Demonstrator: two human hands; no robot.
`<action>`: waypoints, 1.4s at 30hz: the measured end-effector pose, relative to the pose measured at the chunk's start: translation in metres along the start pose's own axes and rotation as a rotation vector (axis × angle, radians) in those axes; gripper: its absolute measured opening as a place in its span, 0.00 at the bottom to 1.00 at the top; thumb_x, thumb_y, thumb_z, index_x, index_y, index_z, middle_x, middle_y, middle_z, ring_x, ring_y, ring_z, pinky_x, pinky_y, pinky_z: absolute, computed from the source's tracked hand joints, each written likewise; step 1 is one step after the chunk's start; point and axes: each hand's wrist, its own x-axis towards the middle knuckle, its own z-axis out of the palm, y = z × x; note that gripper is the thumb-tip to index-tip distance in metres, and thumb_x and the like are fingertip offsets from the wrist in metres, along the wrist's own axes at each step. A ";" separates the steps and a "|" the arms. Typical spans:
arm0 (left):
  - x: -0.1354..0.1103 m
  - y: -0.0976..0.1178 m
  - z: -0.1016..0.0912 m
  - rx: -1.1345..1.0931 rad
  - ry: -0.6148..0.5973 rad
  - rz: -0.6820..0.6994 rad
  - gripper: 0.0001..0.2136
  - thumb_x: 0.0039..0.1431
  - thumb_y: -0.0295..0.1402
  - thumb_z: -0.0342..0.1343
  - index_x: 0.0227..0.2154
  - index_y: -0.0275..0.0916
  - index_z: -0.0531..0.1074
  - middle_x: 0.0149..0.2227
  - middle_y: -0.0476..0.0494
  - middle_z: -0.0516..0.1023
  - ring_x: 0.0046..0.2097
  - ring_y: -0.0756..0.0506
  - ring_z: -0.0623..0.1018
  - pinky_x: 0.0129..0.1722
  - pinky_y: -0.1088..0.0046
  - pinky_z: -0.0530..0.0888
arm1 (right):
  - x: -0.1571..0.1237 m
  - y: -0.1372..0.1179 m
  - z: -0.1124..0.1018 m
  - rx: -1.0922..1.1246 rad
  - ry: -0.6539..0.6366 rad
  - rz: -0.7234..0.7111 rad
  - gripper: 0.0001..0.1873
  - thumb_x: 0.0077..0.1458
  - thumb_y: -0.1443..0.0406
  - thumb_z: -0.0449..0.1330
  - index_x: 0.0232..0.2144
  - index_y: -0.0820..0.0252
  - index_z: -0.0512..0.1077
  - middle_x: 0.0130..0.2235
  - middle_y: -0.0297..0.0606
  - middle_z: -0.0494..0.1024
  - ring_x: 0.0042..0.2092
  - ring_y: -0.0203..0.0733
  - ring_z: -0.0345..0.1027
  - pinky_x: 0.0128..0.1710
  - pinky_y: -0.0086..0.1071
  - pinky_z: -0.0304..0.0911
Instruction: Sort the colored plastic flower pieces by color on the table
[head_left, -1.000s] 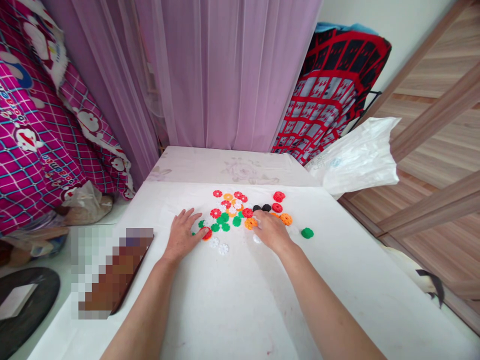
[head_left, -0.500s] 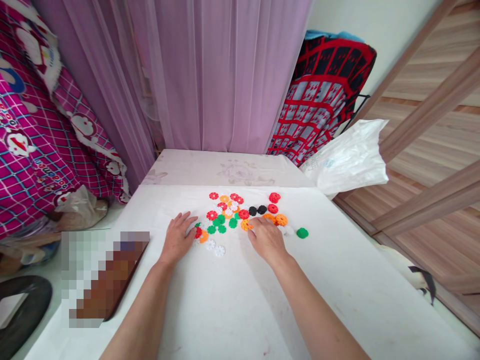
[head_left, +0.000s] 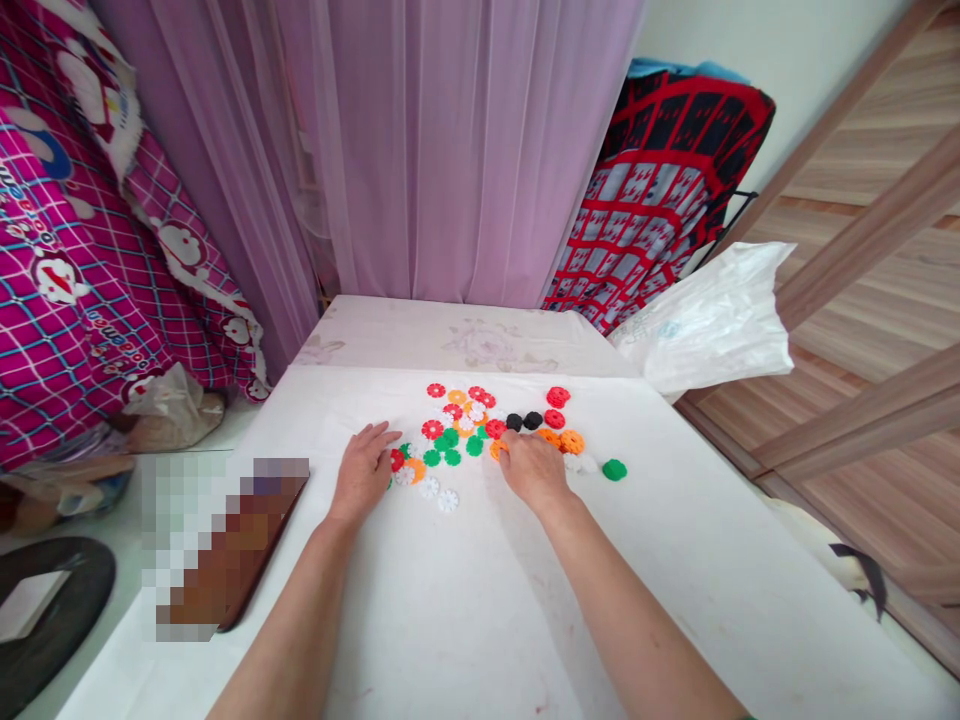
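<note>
- A white tabletop (head_left: 450, 620) fills the near part of the room, its bare front stretch lying between the person's two forearms.
- At its left side lies a long reddish-brown object (head_left: 259, 540), mostly blurred out by pixelation; below the table's edge there, a dark round item (head_left: 90, 580) sits with a pale flat piece on it.
- Two white discs (head_left: 448, 500) lie flat, nearest of the scattered pieces, between the hands.
- The left hand (head_left: 362, 470) is palm down with its fingers spread, just beside a red disc (head_left: 397, 460); whether it touches that disc I cannot tell. An orange disc (head_left: 418, 468), partly overlapped by a white one, is close by.
- The right hand (head_left: 534, 465) is palm down with bent fingers, its tips at another orange piece (head_left: 496, 450), partly covered; whether they pinch it I cannot tell.
- To the right of that hand are pale pieces (head_left: 576, 463), and farther right a lone green disc (head_left: 615, 470).
- Between the hands and slightly beyond, green discs (head_left: 448, 438) cluster; behind them, red, white and orange ones overlap.
- Past the right hand are two black discs (head_left: 514, 422) and some red discs (head_left: 558, 397).
- Farther back come a floral strip of cloth (head_left: 484, 343), a white plastic bag (head_left: 712, 325) at the right, and a purple curtain (head_left: 465, 150).
</note>
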 end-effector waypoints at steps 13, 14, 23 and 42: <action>0.000 0.001 0.000 -0.075 0.024 -0.051 0.21 0.47 0.22 0.48 0.41 0.46 0.78 0.53 0.46 0.75 0.60 0.39 0.68 0.62 0.51 0.61 | -0.013 -0.059 0.005 0.252 0.031 -0.325 0.12 0.58 0.65 0.55 0.42 0.53 0.74 0.44 0.37 0.78 0.48 0.43 0.67 0.46 0.32 0.60; 0.000 0.001 -0.001 -0.075 0.022 -0.050 0.22 0.47 0.22 0.47 0.41 0.46 0.78 0.53 0.46 0.75 0.60 0.39 0.68 0.62 0.51 0.61 | -0.013 -0.068 0.007 0.269 0.036 -0.354 0.12 0.58 0.65 0.55 0.42 0.53 0.74 0.44 0.36 0.78 0.48 0.42 0.66 0.46 0.32 0.60; 0.001 0.005 -0.003 -0.091 0.027 -0.035 0.19 0.51 0.24 0.46 0.41 0.44 0.78 0.52 0.43 0.76 0.57 0.39 0.71 0.60 0.53 0.64 | -0.003 -0.101 0.013 0.269 0.038 -0.414 0.15 0.54 0.64 0.57 0.45 0.55 0.72 0.45 0.39 0.77 0.49 0.44 0.65 0.47 0.33 0.60; 0.000 0.021 -0.008 0.081 -0.056 -0.040 0.16 0.57 0.31 0.47 0.43 0.42 0.76 0.54 0.41 0.75 0.57 0.40 0.72 0.62 0.50 0.60 | 0.002 -0.013 -0.020 0.138 0.014 0.020 0.32 0.52 0.61 0.59 0.59 0.57 0.58 0.43 0.42 0.79 0.45 0.48 0.72 0.39 0.34 0.62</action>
